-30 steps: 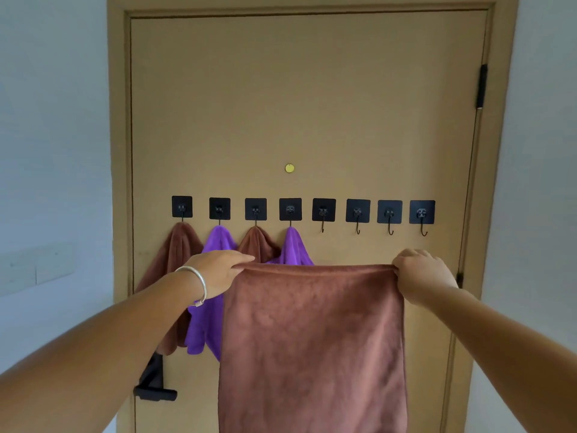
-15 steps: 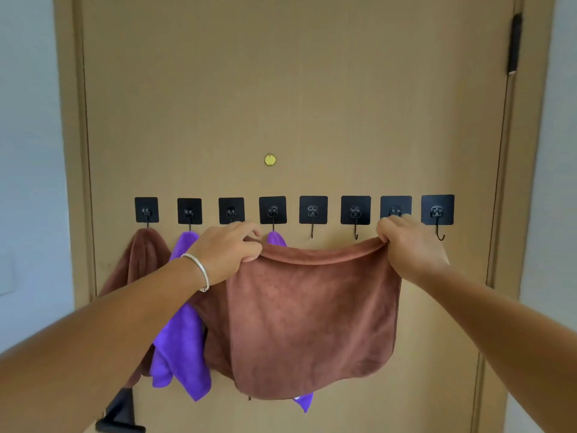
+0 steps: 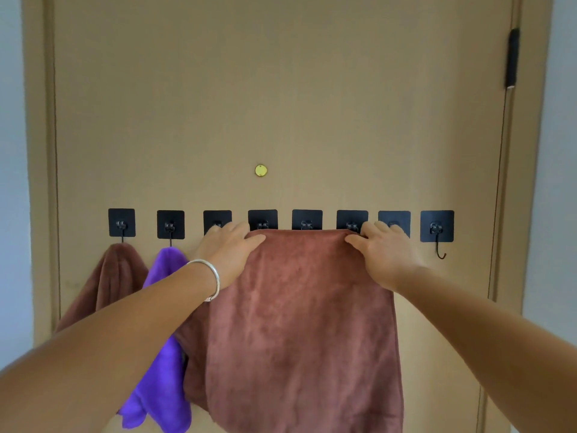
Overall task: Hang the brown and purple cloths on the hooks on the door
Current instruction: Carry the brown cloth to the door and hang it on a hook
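A large brown cloth [image 3: 306,323] hangs stretched flat against the tan door [image 3: 281,104]. My left hand [image 3: 228,248] grips its top left corner and my right hand [image 3: 382,251] grips its top right corner. The top edge sits level with the row of several black square hooks [image 3: 307,219], covering the lower parts of the middle ones. The rightmost hook [image 3: 437,228] is bare. On the left, another brown cloth [image 3: 115,276] hangs from the first hook and a purple cloth [image 3: 162,354] from the second. Whatever hangs on the third and fourth hooks is hidden.
A small brass peephole [image 3: 261,170] sits above the hooks. A black hinge [image 3: 512,57] is on the door's right edge. Pale walls [image 3: 559,182] flank the door frame on both sides.
Both hands lifted the brown cloth from below the hooks up to hook level and pulled its sagging top edge taut. The view moved closer to the door.
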`<action>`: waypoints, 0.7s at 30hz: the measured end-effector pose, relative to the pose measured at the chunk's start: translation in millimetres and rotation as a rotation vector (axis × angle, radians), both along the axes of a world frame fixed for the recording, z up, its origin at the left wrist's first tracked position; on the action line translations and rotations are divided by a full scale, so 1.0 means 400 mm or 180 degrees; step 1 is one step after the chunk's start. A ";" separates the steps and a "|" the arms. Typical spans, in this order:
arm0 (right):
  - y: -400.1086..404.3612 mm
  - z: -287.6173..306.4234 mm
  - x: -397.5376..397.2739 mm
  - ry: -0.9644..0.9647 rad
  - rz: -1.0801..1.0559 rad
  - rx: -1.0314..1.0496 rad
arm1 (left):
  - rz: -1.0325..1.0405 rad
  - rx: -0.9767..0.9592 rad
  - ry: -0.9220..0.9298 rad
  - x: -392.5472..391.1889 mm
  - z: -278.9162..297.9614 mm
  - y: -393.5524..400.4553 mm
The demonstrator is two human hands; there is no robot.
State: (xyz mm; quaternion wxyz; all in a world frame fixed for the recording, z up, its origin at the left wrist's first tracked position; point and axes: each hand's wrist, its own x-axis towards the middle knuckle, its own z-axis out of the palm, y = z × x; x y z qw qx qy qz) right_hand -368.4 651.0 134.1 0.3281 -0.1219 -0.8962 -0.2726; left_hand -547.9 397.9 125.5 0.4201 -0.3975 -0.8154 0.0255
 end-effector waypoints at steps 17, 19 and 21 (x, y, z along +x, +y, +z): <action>-0.071 -0.023 -0.176 0.0416 -0.0642 -0.0082 | 0.0172 0.0252 0.0288 -0.032 -0.020 0.148; -0.072 -0.022 -0.185 0.0502 -0.0662 -0.0031 | -0.0009 0.0115 0.0546 -0.023 -0.020 0.152; -0.075 -0.022 -0.190 0.0575 -0.0666 0.0001 | -0.0258 -0.0044 0.0760 -0.009 -0.017 0.164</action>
